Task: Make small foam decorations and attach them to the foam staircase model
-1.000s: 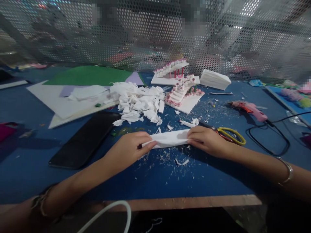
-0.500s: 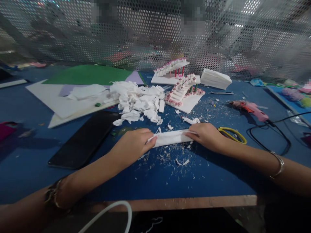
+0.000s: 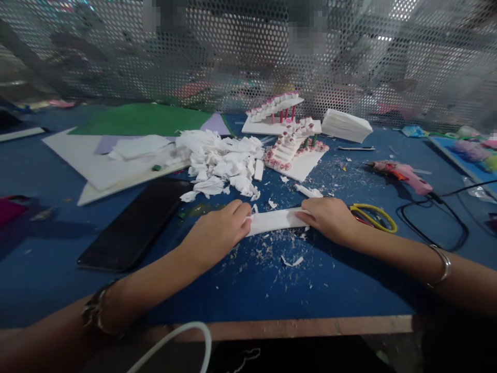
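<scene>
A folded strip of white tissue paper [image 3: 276, 220] lies flat on the blue table [image 3: 272, 280] in front of me. My left hand [image 3: 219, 229] presses on its left end with curled fingers. Over the strip's right end rests my right hand [image 3: 330, 216], its fingers closed down on the paper. Both hands hold the strip against the table. Small white scraps lie scattered just below it.
A heap of crumpled white tissue [image 3: 221, 163] lies behind the strip. A black phone [image 3: 135, 223] is at left, yellow-handled scissors [image 3: 373, 216] and a pink glue gun [image 3: 402, 175] at right. Two small staircase models [image 3: 287, 137] stand before the perforated metal screen [image 3: 248, 57].
The strip has become narrower and flatter. Both hands slid a little farther from me along with it and now press it down.
</scene>
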A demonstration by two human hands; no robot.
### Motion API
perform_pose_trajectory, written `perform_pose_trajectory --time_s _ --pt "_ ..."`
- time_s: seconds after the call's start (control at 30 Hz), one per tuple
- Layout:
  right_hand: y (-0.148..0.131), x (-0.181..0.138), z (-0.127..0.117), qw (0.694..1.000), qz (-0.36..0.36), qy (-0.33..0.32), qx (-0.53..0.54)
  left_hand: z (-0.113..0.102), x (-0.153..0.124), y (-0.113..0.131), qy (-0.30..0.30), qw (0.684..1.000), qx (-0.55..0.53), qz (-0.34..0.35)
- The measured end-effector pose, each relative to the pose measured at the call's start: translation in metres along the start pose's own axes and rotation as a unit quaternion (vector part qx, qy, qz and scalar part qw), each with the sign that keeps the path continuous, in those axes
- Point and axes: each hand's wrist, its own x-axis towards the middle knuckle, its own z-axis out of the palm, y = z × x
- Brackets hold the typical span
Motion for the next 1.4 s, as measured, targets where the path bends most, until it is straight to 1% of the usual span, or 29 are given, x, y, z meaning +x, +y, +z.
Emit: perform_pose_trajectory --time_s 0.1,0.3,0.37,0.43,0.57,0.67,0.77,0.87,0.97,1.07,1.23,1.4 --pt "0.0 0.0 0.001 1.0 -0.002 0.005 0.003 0.0 0.0 -0.001 -0.002 1.0 0.004 0.021" --pt "-0.001 -0.001 0.0 0.999 -0.023 0.032 0.036 0.002 0.005 -0.008 0.036 0.988 0.005 0.153" --pt "-0.001 -0.001 -0.001 0.997 -0.04 0.035 0.06 0.003 0.007 -0.008 0.033 0.983 -0.001 0.181" --pt "0.001 -0.002 -0.002 0.994 -0.061 0.035 0.088 0.003 0.009 -0.007 0.027 0.98 -0.001 0.195" --pt "0.004 -0.003 -0.002 0.986 -0.082 0.037 0.138 0.0 0.016 -0.001 0.045 0.98 0.006 0.192" --pt "0.004 -0.002 -0.003 0.981 -0.086 0.039 0.166 -0.005 0.023 0.002 0.04 0.98 -0.019 0.195" --pt "0.004 -0.002 -0.004 0.976 -0.087 0.043 0.193 -0.011 0.03 0.005 0.001 0.978 -0.071 0.197" --pt "0.004 -0.003 -0.005 0.972 -0.087 0.052 0.212 -0.015 0.035 0.006 -0.044 0.973 -0.14 0.177" --pt "0.005 -0.003 -0.008 0.968 -0.098 0.063 0.223 -0.016 0.037 0.005 -0.056 0.969 -0.197 0.14" --pt "0.007 -0.003 -0.011 0.963 -0.121 0.059 0.234 -0.016 0.038 0.004 -0.075 0.968 -0.2 0.129" --pt "0.009 -0.004 -0.013 0.957 -0.136 0.046 0.253 -0.019 0.039 0.003 -0.066 0.969 -0.214 0.101" --pt "0.011 -0.003 -0.013 0.955 -0.124 0.036 0.269 -0.021 0.034 0.005 -0.051 0.956 -0.261 0.12"
